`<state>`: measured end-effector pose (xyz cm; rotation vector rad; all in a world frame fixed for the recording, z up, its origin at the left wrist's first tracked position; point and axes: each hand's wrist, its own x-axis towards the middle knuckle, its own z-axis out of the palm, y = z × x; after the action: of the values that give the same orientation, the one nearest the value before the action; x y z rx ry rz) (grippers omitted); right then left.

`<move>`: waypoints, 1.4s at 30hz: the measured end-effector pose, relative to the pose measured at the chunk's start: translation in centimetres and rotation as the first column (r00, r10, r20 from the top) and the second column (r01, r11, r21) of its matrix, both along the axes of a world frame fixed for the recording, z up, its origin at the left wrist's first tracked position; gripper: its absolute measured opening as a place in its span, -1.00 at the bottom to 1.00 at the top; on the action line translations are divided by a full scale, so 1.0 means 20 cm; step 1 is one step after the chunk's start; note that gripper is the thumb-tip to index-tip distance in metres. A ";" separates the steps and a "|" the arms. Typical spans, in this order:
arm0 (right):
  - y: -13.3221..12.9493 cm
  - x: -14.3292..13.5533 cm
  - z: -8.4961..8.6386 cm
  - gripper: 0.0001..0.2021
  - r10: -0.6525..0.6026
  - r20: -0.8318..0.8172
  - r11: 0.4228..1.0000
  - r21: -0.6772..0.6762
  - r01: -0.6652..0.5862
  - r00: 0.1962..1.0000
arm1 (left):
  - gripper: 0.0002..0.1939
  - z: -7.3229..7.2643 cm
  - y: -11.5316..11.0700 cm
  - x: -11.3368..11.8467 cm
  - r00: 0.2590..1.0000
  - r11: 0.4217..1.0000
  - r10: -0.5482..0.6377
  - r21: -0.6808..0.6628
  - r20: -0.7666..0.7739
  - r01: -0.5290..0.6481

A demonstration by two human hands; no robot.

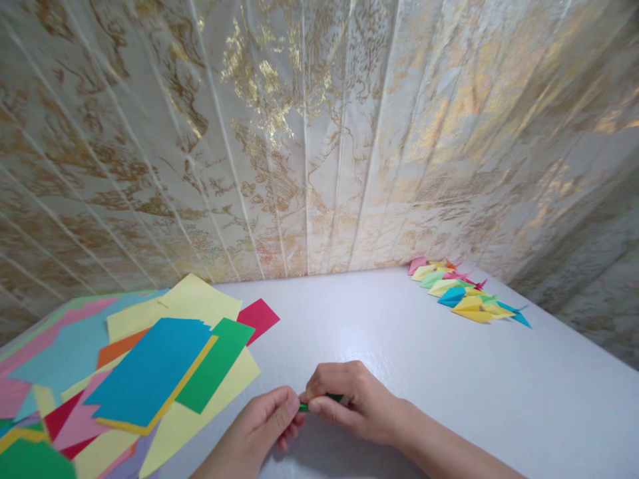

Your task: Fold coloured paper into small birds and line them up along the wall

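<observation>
one small green piece of paper (pixel 304 407) in play, low in the middle, held just above or against the white table (pixel 349 326), hard to tell which! the left hand (pixel 272 422) has it by one end, thumb and fingers pinched together. the right hand (pixel 357 402) comes in from the other side, fingers curled, thumb pressed along the piece, closed on it too; much of the paper is hidden between them. over on the left, a big spread of coloured sheets: a blue stack (pixel 154 366) on top, a yellow edge (pixel 179 386) peeking out below it, a green rectangle (pixel 217 366) beside it, a red sheet (pixel 259 319) farther back. and far right, well apart, folded paper shapes (pixel 452 297) line up in a slanting row, before a gold-patterned curtain (pixel 309 166).
</observation>
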<state>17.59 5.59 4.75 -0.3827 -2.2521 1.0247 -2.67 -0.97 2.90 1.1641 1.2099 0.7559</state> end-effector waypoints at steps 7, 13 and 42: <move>-0.04 -0.02 0.08 -0.81 -0.182 0.224 0.956 -0.189 0.226 0.957 | -0.42 0.06 -0.06 0.03 0.960 0.962 0.189 0.236 -0.206 -0.138; -0.05 -0.04 0.04 -0.75 -0.120 0.110 0.878 -0.453 0.157 0.987 | -0.37 0.10 -0.07 0.03 0.967 0.974 0.184 0.166 -0.176 -0.155; -0.08 -0.03 0.05 -0.75 -0.065 -0.007 0.998 0.016 0.066 0.998 | -0.44 0.04 -0.01 0.02 0.992 0.996 0.072 0.035 0.102 -0.076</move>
<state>17.06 4.05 5.66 -0.4426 -2.2257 0.9722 -2.27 -1.26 3.70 1.1044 1.1634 0.8880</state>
